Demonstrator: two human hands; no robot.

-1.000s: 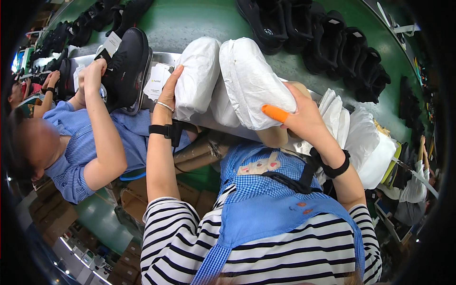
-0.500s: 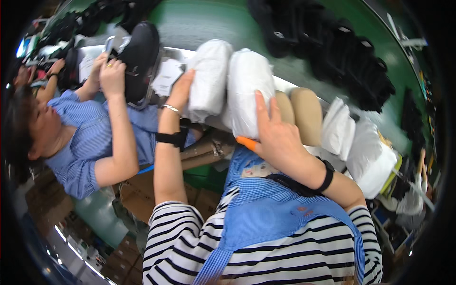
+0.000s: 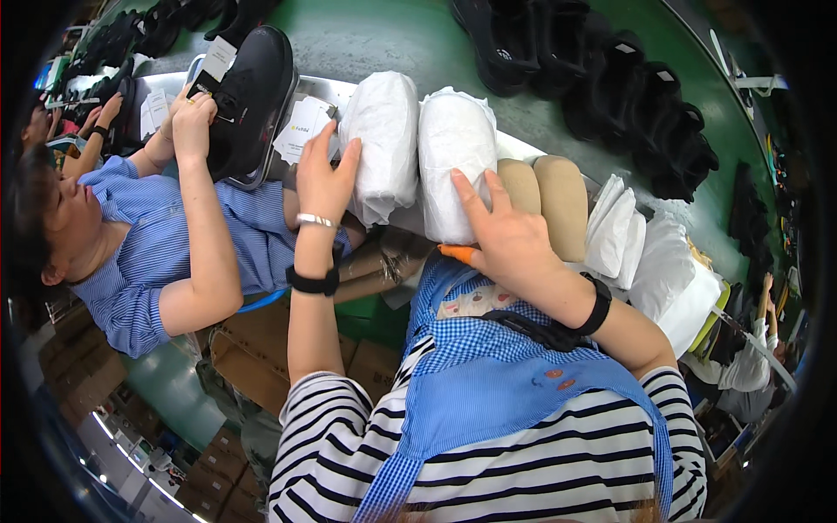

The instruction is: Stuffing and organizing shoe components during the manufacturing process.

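Two white paper-wrapped bundles stand side by side at the table's near edge: a left bundle point(image 3: 382, 139) and a right bundle point(image 3: 456, 157). My left hand point(image 3: 326, 183) is beside the left bundle, fingers apart, its thumb at the paper. My right hand point(image 3: 516, 240) lies with spread fingers on the lower right part of the right bundle. An orange cover point(image 3: 459, 254) is on that hand's thumb. What is inside the wrapping is hidden. Right of the bundles are two beige rounded shoe-form pieces point(image 3: 561, 209) and folded white paper point(image 3: 615, 231).
A co-worker's hands point(image 3: 193, 122) hold a tag at a black shoe point(image 3: 261, 96) on the left. White printed cards point(image 3: 305, 127) lie between that shoe and the bundles. Black shoes point(image 3: 602, 83) line the green table's far side. A white bag point(image 3: 676, 279) is at right.
My left hand has drawn slightly down, its thumb and fingers more apart. The right hand stays on the right bundle. The co-worker's hands have shifted slightly at the black shoe.
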